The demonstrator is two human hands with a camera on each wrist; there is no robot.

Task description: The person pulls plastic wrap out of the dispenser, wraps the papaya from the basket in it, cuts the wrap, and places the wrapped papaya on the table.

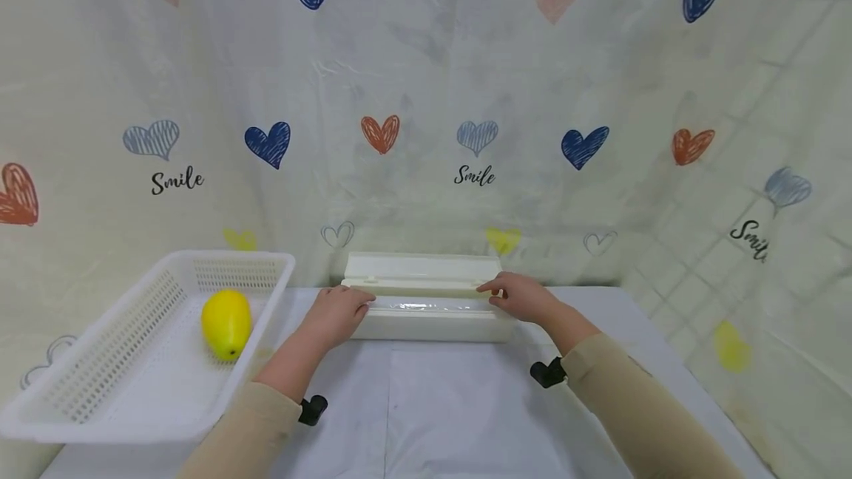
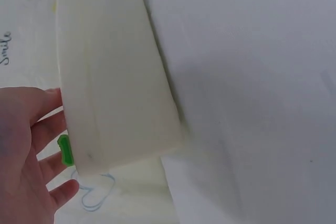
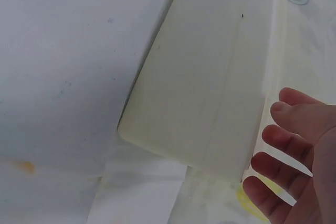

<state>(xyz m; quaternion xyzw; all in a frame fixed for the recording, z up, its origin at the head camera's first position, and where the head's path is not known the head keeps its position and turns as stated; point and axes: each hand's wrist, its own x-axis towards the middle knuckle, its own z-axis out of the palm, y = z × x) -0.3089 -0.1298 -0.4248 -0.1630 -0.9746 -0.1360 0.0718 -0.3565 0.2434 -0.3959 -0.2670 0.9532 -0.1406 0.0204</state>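
A long white cling film dispenser [image 1: 429, 327] lies across the table with its lid [image 1: 422, 267] raised at the back. Inside shows a shiny strip of clear cling film [image 1: 426, 306]. My left hand [image 1: 338, 313] rests at the dispenser's left end, its fingers over the top rim. In the left wrist view, a small green piece [image 2: 65, 150] sits at the rim by those fingers. My right hand [image 1: 526, 297] is at the right end, fingers spread and slightly bent, the index finger reaching to the lid's hinge side. Whether its fingertips touch the film is unclear.
A white plastic basket [image 1: 266, 316] with perforated sides stands on the left, holding a yellow mango-like fruit [image 1: 227, 324]. Behind the dispenser hangs a heart-printed curtain [image 1: 426, 205], which also closes off the right side. A white cloth [image 1: 433, 405] covers the table.
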